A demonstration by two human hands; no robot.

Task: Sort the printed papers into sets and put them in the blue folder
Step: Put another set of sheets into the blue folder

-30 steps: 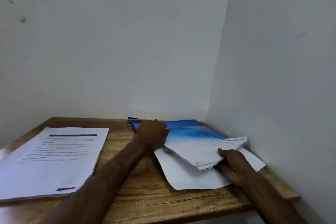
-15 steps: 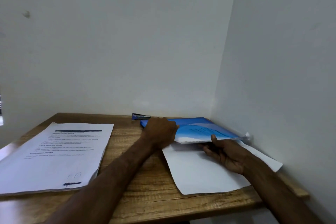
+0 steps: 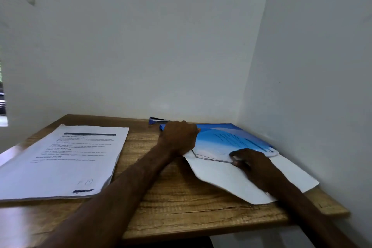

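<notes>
The blue folder (image 3: pixel 231 137) lies flat in the table's far right corner, and printed sheets show through its translucent cover. My left hand (image 3: pixel 179 139) rests on its left edge with the fingers curled over it. At the folder's near edge my right hand (image 3: pixel 251 162) has its fingers curled on the cover and the thumb at the rim. A blank white sheet (image 3: pixel 227 181) lies under the folder and my right forearm. A stack of printed papers (image 3: pixel 66 157) sits at the left of the table.
A small blue stapler (image 3: pixel 158 120) lies by the back wall just left of the folder. White walls close in the wooden table (image 3: pixel 181 209) at the back and the right. Its near edge runs below my forearms.
The lifted bundle of papers and the folder cover have come down flat. My right hand moved from under the bundle to the folder's near edge. My left hand stayed at the left edge.
</notes>
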